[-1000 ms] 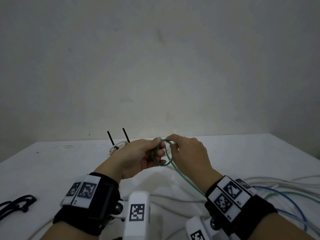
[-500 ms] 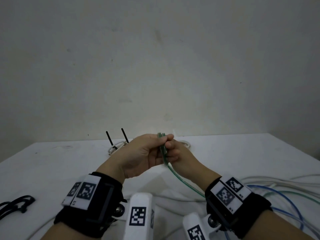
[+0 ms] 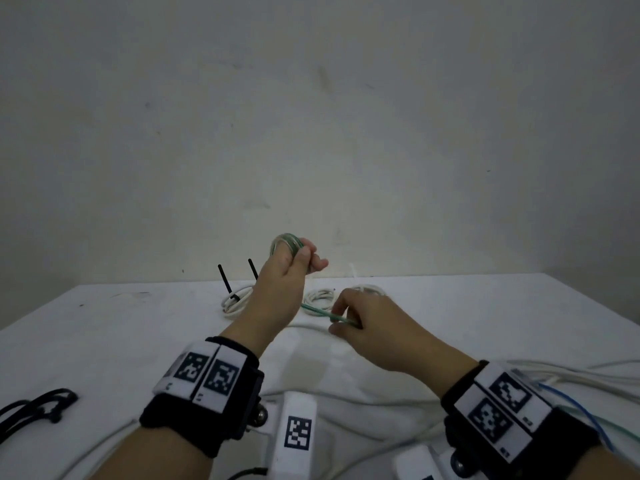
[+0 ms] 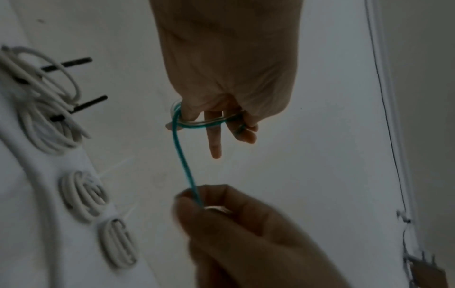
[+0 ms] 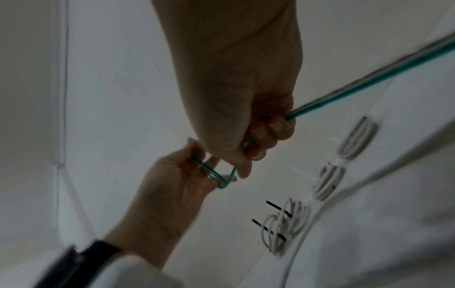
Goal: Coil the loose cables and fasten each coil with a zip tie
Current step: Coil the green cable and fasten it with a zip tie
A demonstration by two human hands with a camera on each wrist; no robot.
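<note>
- Green cable (image 3: 313, 310): I am part-way through coiling it, held in the air above the white surface (image 3: 104, 327).
- My left hand (image 3: 282, 282) is raised, and its grip is clenched round the small green coil (image 3: 287, 241) already wound over the fingers.
- My right hand (image 3: 367, 317) is lower and to the right. Its grip pinches the free run of the same cable, which stretches between the two hands.
- The rest of the green cable trails off to my right across the surface.
- By my judgement the step in hand is winding. The next move calls for carrying the pinched length up and round the left fingers without letting the loops slip. A zip tie comes only once the tail is used up.
- Count of finished work: three white coils (image 4: 81, 192) lie at the far side of the surface.
- One of them carries two black zip ties (image 3: 225, 282), tails standing up. The other two each show a pale tie tail.
- Loose cables near my right wrist: one blue cable (image 3: 575, 407) and several white ones, number unclear.
- One bunch of black zip ties (image 3: 38, 407) lies at my far left.
</note>
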